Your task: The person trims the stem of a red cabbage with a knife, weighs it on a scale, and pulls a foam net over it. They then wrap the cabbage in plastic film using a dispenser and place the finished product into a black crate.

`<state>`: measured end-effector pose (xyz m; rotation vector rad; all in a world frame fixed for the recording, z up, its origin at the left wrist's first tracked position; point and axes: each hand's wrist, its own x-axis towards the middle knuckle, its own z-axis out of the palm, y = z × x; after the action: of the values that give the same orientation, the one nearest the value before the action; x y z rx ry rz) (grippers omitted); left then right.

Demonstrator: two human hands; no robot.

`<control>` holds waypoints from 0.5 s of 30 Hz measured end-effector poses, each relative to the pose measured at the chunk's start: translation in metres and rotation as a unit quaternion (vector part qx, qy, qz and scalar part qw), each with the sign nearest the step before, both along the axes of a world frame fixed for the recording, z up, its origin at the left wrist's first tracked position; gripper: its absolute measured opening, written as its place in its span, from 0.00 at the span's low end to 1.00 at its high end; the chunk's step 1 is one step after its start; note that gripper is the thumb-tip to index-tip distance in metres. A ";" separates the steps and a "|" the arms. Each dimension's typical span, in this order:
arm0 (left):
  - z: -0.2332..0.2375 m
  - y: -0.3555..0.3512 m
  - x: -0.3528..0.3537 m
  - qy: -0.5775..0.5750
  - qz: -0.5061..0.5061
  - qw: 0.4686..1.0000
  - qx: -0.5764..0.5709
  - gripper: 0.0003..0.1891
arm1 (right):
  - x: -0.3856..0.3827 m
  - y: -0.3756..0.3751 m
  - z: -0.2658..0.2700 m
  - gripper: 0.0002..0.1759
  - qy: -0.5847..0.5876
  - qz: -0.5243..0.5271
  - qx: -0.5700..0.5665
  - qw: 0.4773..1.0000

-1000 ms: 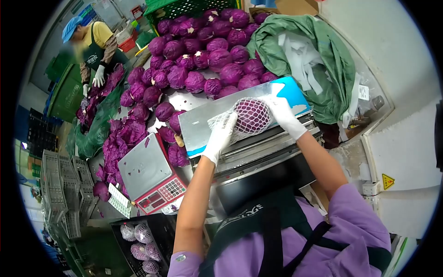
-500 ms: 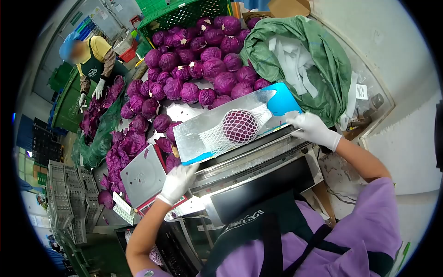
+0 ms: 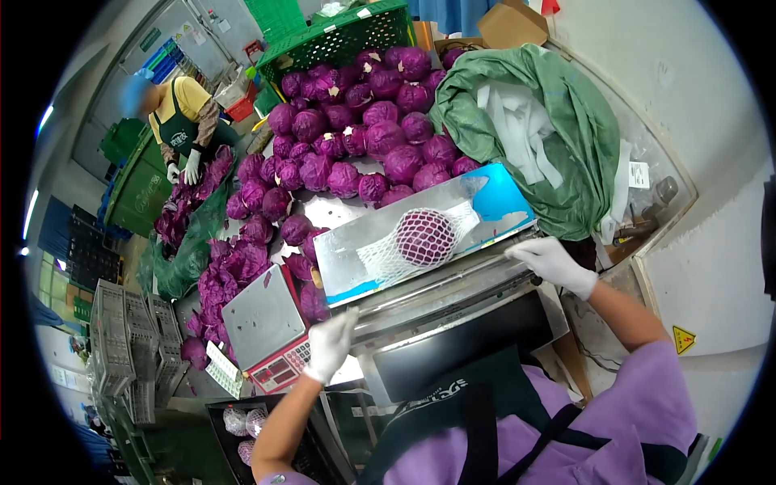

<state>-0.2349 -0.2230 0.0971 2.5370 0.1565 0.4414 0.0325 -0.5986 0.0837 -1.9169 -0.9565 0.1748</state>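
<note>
— Where are the hands?

— Both wear white gloves. The left hand is in the lower middle of the frame, a little left of centre. Its bare forearm comes up from the bottom edge and its fingers point upward. It sits at the front corner of the sealing machine, just beside the keypad of the scale.

— Is it gripping anything?

— No. The fingers are loosely spread and hold nothing.

— And the right hand?

— The right hand is right of centre, with the forearm running down to the purple sleeve at lower right. The palm faces down and the fingers stretch toward the left along the machine's top bar. They lie flat rather than curled, with nothing between them. I can't tell if the palm actually presses on the bar.

— Where's the cabbage?

— The netted cabbage lies on the steel tray at the centre of the frame. It is above both hands and touched by neither. The loose end of its white net trails to the left.

— What's around it?

— A heap of red cabbages fills the upper middle. A green sack of white nets sits at upper right. A co-worker bends over a pile of leaves at upper left. A black crate of netted heads is at the bottom left.
</note>
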 end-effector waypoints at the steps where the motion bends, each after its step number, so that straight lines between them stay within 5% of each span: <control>1: 0.029 -0.012 -0.010 0.026 0.027 0.997 -0.074 0.11 | -0.005 -0.008 0.033 0.11 0.156 -0.048 -0.018 0.986; 2: 0.061 -0.025 -0.018 0.054 0.055 0.986 -0.148 0.12 | -0.010 -0.017 0.068 0.11 0.310 -0.095 -0.037 0.945; 5: 0.111 -0.042 -0.006 -0.178 0.008 0.944 -0.276 0.18 | -0.002 -0.022 0.115 0.15 0.213 -0.118 0.100 0.965; 6: 0.112 -0.044 0.008 -0.159 0.103 0.935 -0.301 0.19 | 0.004 -0.005 0.118 0.15 0.125 -0.140 0.131 0.973; 7: 0.109 -0.038 0.036 -0.163 0.144 0.905 -0.366 0.19 | 0.013 0.014 0.113 0.15 0.184 -0.154 0.185 0.953; 9: 0.081 -0.012 0.098 -0.200 0.111 0.884 -0.407 0.19 | 0.046 0.053 0.083 0.16 0.135 -0.102 0.228 0.959; 10: 0.068 -0.002 0.129 -0.209 0.084 0.868 -0.443 0.21 | 0.055 0.072 0.072 0.21 0.100 -0.044 0.213 0.971; 12: 0.030 0.017 0.166 -0.010 0.066 0.874 -0.482 0.24 | 0.072 0.095 0.029 0.48 0.088 0.079 0.016 0.993; 13: 0.017 0.012 0.175 0.088 -0.013 0.917 -0.389 0.31 | 0.073 0.103 0.018 0.61 0.114 0.179 -0.034 0.977; 14: -0.010 0.011 0.181 0.141 -0.129 0.937 -0.293 0.48 | 0.067 0.109 0.014 0.67 0.157 0.220 -0.062 0.961; 15: -0.021 -0.008 0.171 0.134 -0.121 0.931 -0.318 0.62 | 0.063 0.119 0.003 0.66 0.171 0.236 -0.041 0.956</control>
<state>-0.0636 -0.2314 0.0756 1.9258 0.0681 -0.0607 0.0951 -0.4799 0.0862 -1.6262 -1.1630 0.8104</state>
